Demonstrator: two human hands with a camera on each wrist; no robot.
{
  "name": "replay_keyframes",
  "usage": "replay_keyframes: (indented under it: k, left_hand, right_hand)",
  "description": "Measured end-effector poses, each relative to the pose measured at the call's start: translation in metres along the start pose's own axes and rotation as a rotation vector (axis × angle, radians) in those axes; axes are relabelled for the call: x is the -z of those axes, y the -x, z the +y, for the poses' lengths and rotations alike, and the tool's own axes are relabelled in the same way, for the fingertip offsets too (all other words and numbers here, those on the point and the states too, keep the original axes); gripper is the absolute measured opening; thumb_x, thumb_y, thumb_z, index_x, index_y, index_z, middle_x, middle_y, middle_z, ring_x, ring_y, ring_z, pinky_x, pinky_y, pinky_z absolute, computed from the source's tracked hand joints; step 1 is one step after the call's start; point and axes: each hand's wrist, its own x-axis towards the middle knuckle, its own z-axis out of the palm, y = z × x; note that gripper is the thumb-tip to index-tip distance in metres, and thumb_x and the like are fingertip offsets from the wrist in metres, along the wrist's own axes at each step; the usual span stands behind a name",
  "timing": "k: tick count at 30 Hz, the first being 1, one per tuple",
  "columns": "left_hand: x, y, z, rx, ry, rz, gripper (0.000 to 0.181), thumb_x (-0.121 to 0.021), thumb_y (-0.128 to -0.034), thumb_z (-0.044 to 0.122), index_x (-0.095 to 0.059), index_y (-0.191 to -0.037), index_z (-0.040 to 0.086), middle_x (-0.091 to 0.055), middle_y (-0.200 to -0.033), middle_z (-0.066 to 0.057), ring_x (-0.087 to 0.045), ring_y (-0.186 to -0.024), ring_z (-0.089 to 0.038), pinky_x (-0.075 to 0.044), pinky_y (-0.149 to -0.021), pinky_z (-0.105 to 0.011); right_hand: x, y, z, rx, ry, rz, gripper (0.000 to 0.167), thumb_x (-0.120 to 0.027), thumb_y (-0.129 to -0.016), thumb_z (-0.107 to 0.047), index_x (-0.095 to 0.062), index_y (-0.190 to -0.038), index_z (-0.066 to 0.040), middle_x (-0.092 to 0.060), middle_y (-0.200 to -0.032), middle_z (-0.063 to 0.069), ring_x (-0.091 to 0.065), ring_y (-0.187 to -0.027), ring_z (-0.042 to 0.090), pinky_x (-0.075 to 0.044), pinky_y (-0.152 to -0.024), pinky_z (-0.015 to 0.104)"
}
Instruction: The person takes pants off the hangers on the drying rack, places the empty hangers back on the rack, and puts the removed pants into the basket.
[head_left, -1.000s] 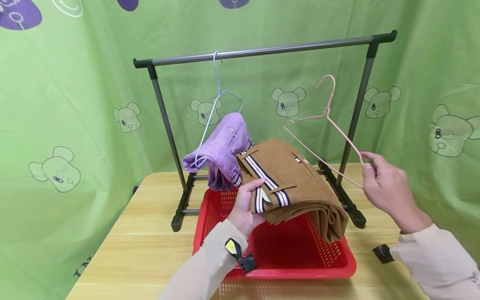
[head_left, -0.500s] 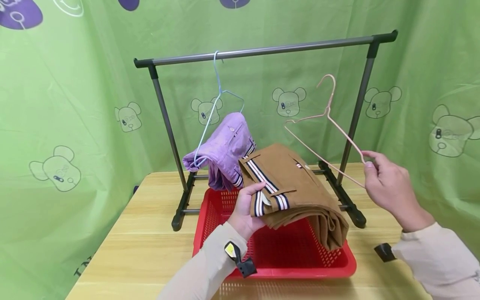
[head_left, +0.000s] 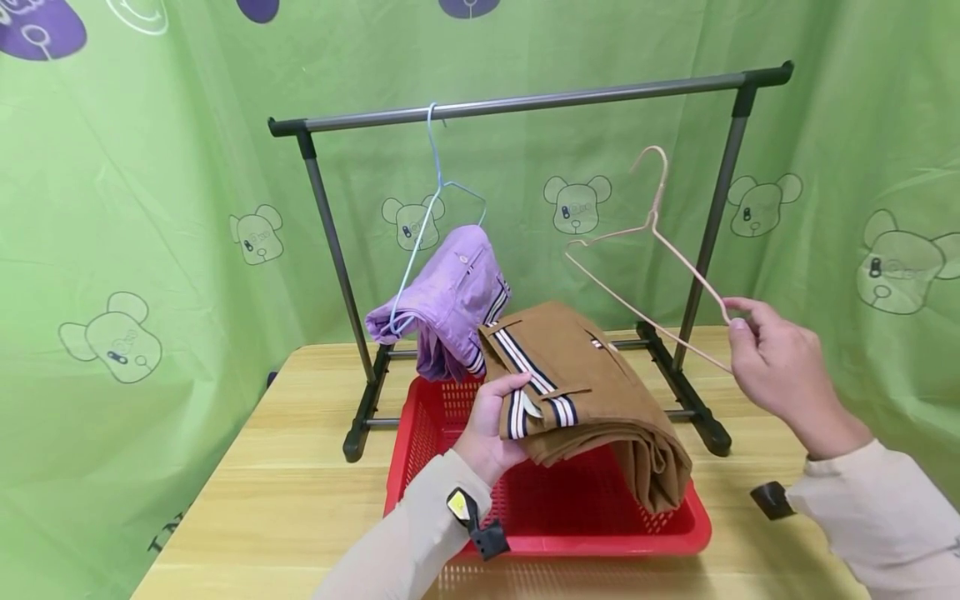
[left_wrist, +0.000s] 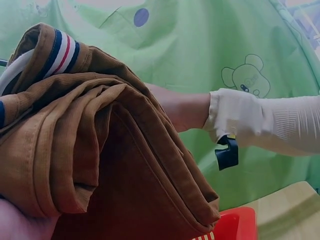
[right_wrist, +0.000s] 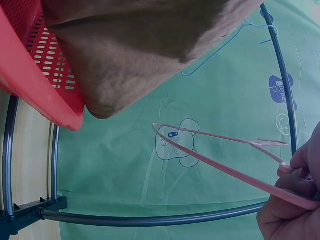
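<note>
In the head view my left hand point(head_left: 491, 429) grips folded brown trousers point(head_left: 577, 367) by the striped waistband, thumb on top, above the red basket point(head_left: 600, 546). My right hand point(head_left: 783, 367) pinches one end of a pink hanger point(head_left: 686, 262), whose hook points up and whose far end stands above the trousers without touching them. The left wrist view shows the folded layers of the trousers point(left_wrist: 125, 150) and part of the left hand point(left_wrist: 25, 225). In the right wrist view the right hand point(right_wrist: 295, 200) has its fingers curled round the pink hanger point(right_wrist: 225, 175).
Behind the basket stands a rack with a grey bar point(head_left: 555, 102). Purple trousers point(head_left: 450, 292) hang from it on a blue hanger point(head_left: 437, 158) at the left. The wooden table point(head_left: 262, 492) lies under the basket and rack, with a green curtain point(head_left: 187, 208) behind.
My left hand has lowered the brown trousers a little towards the basket, and they tilt slightly more. The right hand and pink hanger have barely moved.
</note>
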Motion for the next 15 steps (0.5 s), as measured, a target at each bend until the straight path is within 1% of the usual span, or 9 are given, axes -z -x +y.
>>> replay_keyframes:
  k: [6,12,15]
  left_hand:
    - [0.0018,0.0030,-0.0002,0.009,-0.014,-0.001,0.020,-0.037,-0.0958,0.017,-0.055,-0.102,0.009,-0.065,-0.089,0.001,-0.062,-0.081,-0.011,-0.049,-0.081,-0.024]
    - [0.0029,0.0047,-0.0011,0.023,-0.025,-0.025,0.020,-0.039,-0.0957,0.018,-0.058,-0.097,0.011,-0.066,-0.087,0.002,-0.062,-0.079,-0.010,-0.049,-0.079,-0.023]
    - [0.0030,0.0059,-0.0021,0.033,-0.038,-0.020,0.020,-0.040,-0.0945,0.018,-0.059,-0.095,0.012,-0.067,-0.085,0.002,-0.063,-0.078,-0.009,-0.049,-0.078,-0.022]
  right_hand:
    - [0.0004,-0.0010,0.0008,0.001,-0.002,-0.005,0.036,-0.039,-0.100,-0.011,-0.054,-0.127,0.007,-0.056,-0.076,0.013,-0.037,-0.045,0.013,-0.031,-0.042,0.031]
    - [-0.0006,-0.0013,0.0011,0.004,-0.004,-0.003,0.035,-0.039,-0.100,-0.012,-0.054,-0.126,0.006,-0.058,-0.078,0.015,-0.038,-0.045,0.013,-0.031,-0.042,0.031]
    - [-0.0010,-0.0013,0.0013,0.003,-0.007,-0.001,0.035,-0.039,-0.100,-0.012,-0.055,-0.126,0.006,-0.058,-0.078,0.015,-0.037,-0.045,0.013,-0.031,-0.041,0.031]
